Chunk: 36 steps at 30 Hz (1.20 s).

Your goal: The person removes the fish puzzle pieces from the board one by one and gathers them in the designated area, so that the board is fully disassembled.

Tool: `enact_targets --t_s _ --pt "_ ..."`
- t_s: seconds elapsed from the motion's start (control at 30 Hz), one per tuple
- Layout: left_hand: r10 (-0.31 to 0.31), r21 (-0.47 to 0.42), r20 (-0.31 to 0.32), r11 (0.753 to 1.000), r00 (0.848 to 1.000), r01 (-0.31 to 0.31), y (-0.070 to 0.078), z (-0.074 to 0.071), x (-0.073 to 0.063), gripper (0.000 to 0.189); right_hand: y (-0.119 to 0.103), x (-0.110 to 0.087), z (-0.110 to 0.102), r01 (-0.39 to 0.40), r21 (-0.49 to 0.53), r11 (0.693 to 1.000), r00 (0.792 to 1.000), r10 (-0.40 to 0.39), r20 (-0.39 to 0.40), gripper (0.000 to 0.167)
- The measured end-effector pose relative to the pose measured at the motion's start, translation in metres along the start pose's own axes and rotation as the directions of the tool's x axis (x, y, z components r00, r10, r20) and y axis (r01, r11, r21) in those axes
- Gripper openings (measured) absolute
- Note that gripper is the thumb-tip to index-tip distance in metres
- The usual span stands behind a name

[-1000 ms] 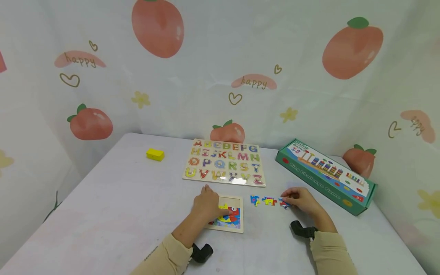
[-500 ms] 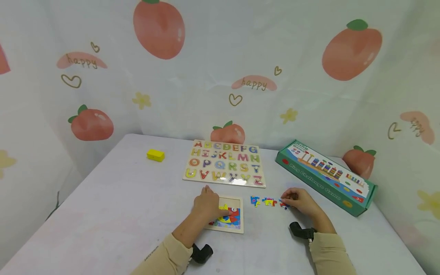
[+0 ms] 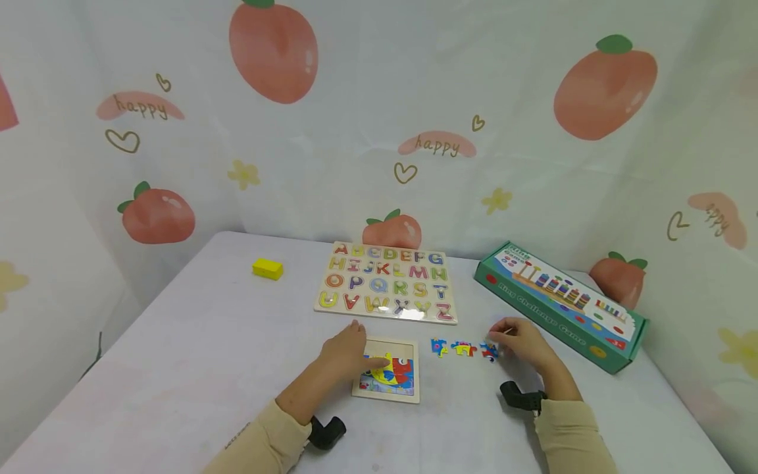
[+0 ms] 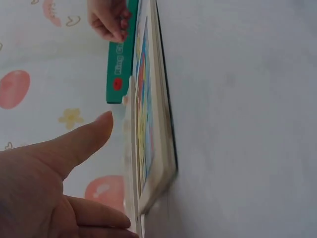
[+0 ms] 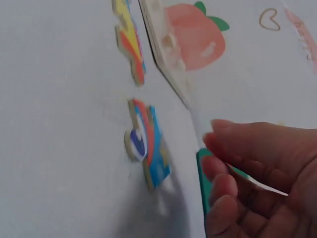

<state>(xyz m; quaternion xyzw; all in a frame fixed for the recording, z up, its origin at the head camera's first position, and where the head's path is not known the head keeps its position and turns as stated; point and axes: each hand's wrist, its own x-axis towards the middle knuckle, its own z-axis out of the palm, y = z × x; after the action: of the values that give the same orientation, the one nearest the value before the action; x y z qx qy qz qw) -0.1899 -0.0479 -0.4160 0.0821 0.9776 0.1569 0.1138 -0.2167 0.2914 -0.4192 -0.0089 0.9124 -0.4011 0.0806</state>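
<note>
My left hand (image 3: 343, 355) hovers over the left side of a small wooden puzzle tray (image 3: 386, 397), its thumb extended over the picture. In the left wrist view the left hand (image 4: 42, 173) has its thumb and fingers spread and holds nothing. Part of the tray's upper row is bare wood. To its right lie three jigsaw pieces in a row: a blue and yellow piece (image 3: 438, 347), a yellow and red piece (image 3: 464, 348) and a blue and red piece (image 3: 489, 351). Beside the last one is my right hand (image 3: 524, 343), loosely curled, apart from the piece (image 5: 157, 158), with nothing visible in its fingers.
An alphabet board (image 3: 385, 283) lies behind the tray. A green ring game box (image 3: 562, 306) sits at the back right, and a yellow block (image 3: 268, 268) at the back left. A patterned curtain (image 3: 355, 164) hangs behind the white table (image 3: 195, 368).
My left hand has shifted left and uncovered more of the tray. My right hand has let go of the blue and red piece and drawn slightly up and right, leaving it on the table.
</note>
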Motion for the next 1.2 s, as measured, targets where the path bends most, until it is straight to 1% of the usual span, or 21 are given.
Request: enact_targets --t_s 0.07,0.13,0.23,0.3,0.33,0.4,0.5,0.63,0.7,0.77,0.83,0.97,1.07,1.13,1.2 --pt "0.039 -0.031 0.014 0.999 0.999 -0.038 -0.007 -0.002 -0.003 0.087 -0.005 0.001 0.001 -0.015 -0.010 1.000 0.999 0.015 -0.044 0.026" --pt "0.094 -0.063 0.035 0.994 0.995 -0.092 -0.013 -0.005 -0.007 0.082 -0.011 0.002 0.004 -0.023 -0.029 0.999 0.998 0.021 -0.065 0.025" --pt "0.185 -0.104 0.063 0.978 0.981 -0.178 -0.021 -0.006 -0.013 0.077 -0.023 0.005 0.011 -0.016 -0.078 0.997 0.998 0.011 -0.069 0.022" --pt "0.222 -0.119 0.064 0.970 0.973 -0.214 -0.025 -0.005 -0.016 0.077 -0.032 0.006 0.017 -0.004 -0.110 0.994 0.998 -0.003 -0.064 0.021" --pt "0.230 -0.123 0.058 0.967 0.971 -0.222 -0.027 -0.004 -0.018 0.077 -0.037 0.006 0.021 0.004 -0.119 0.993 0.998 -0.012 -0.061 0.020" --pt "0.231 -0.129 0.037 0.966 0.972 -0.225 -0.030 -0.003 -0.020 0.078 -0.048 0.007 0.029 0.028 -0.119 0.992 0.998 -0.034 -0.050 0.018" --pt "0.219 -0.128 0.013 0.968 0.976 -0.215 -0.033 -0.001 -0.020 0.078 -0.065 0.009 0.043 0.074 -0.095 0.993 0.997 -0.075 -0.010 0.017" --pt "0.224 -0.126 -0.005 0.967 0.975 -0.223 -0.035 0.001 -0.019 0.077 -0.087 0.014 0.064 0.162 -0.067 0.984 0.986 -0.158 0.059 0.015" --pt "0.239 -0.130 -0.009 0.962 0.971 -0.239 -0.035 0.002 -0.018 0.078 -0.096 0.016 0.075 0.203 -0.051 0.978 0.975 -0.197 0.098 0.014" --pt "0.249 -0.126 -0.010 0.960 0.969 -0.248 -0.035 0.002 -0.018 0.078 -0.105 0.018 0.084 0.237 -0.030 0.971 0.961 -0.230 0.153 0.015" --pt "0.252 -0.123 -0.006 0.960 0.968 -0.251 -0.035 0.003 -0.017 0.079 -0.113 0.019 0.093 0.253 -0.002 0.968 0.944 -0.246 0.220 0.016" --pt "0.244 -0.125 0.004 0.962 0.970 -0.242 -0.034 0.003 -0.016 0.079 -0.126 0.019 0.109 0.271 0.014 0.962 0.907 -0.261 0.329 0.016" --pt "0.242 -0.124 0.007 0.963 0.970 -0.239 -0.034 0.002 -0.017 0.079 -0.133 0.020 0.118 0.287 0.007 0.958 0.890 -0.269 0.368 0.014" --pt "0.241 -0.120 0.007 0.964 0.971 -0.238 -0.034 0.002 -0.017 0.079 -0.137 0.020 0.122 0.293 0.011 0.956 0.882 -0.274 0.383 0.014" --pt "0.241 -0.120 0.006 0.964 0.970 -0.239 -0.034 0.001 -0.017 0.079 -0.138 0.019 0.125 0.297 0.011 0.955 0.878 -0.277 0.390 0.013"
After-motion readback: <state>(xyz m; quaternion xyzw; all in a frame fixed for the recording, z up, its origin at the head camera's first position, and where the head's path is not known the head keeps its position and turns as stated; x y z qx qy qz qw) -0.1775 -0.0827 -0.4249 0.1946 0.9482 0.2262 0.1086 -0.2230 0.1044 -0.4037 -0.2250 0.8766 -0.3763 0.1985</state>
